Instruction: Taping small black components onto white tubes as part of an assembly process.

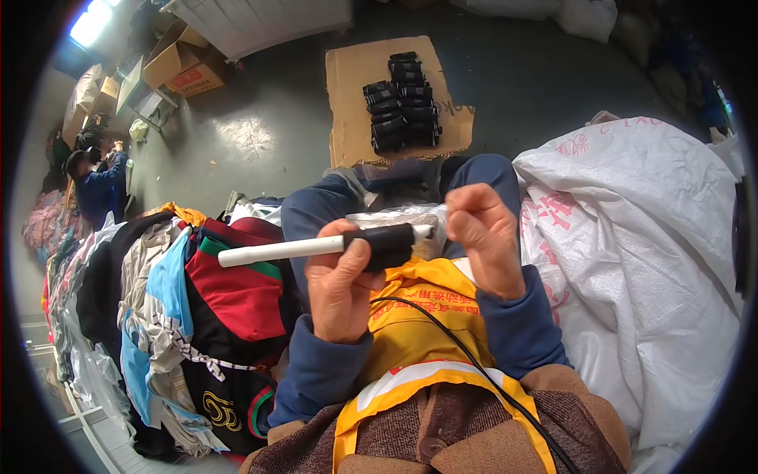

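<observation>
A slim white rod (272,251) slants across my lap, its long bare end pointing left. Around its right part sits a black sleeve-like piece (380,246), with a short pale tip poking out beyond. My left hand (339,292) is closed round the rod and the near edge of the black piece, thumb on top. Just right of the tip, my right hand (491,241) has its fingers curled in a pinch, apart from the rod; whatever they hold, if anything, is too small to make out. Under both hands lies a yellow apron (426,304).
Ahead on the floor, a flat cardboard sheet (347,103) bears several stacked black rolls (403,114). Mixed garments (237,292) heap up at my left; a white woven sack (632,237) bulges at my right. A black cable (466,355) crosses my apron. Another person (101,182) is at far left.
</observation>
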The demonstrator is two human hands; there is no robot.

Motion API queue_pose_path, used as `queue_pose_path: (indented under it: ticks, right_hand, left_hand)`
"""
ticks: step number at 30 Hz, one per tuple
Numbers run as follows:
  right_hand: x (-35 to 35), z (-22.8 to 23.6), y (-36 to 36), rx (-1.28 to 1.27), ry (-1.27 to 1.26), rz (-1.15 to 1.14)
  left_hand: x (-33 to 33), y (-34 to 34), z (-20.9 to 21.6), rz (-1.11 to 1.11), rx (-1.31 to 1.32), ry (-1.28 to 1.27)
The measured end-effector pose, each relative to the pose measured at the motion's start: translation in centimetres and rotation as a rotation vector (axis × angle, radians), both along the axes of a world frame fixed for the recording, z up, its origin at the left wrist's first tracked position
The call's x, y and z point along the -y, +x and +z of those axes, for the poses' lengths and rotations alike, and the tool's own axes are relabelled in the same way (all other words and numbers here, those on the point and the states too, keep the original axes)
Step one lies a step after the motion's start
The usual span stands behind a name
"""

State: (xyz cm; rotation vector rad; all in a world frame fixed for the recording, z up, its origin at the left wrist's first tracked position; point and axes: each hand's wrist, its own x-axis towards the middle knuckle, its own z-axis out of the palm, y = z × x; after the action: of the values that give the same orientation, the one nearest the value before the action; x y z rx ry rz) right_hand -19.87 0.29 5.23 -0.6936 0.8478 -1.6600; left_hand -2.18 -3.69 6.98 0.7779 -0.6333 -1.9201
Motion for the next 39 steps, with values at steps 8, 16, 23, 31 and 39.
queue_pose_path:
  ticks: [8, 16, 23, 31, 39]
  right_hand:
    - [-0.1, 0.6, 1.0, -0.215, 0.102, -0.060]
    - [0.0, 0.3, 2.6, -0.167, 0.194, 0.135]
    - [-0.1, 0.4, 2.8, -0.339, 0.066, 0.045]
    - [-0.4, 0.7, 3.0, -0.261, 0.057, 0.024]
    - [-0.2, 0.0, 3.1, -0.577, -0.273, -0.083]
  left_hand:
    - [-0.5, -0.4, -0.4, -0.074, -0.080, 0.054]
    - [-1.0, -0.9, -0.3, -0.077, -0.077, 0.092]
    - [-0.7, -0.1, -0.9, -0.142, -0.203, 0.195]
    - [-0.9, -0.1, -0.5, -0.163, -0.221, 0.188]
    - [-1.4, -0.4, -0.4, -0.119, -0.082, 0.132]
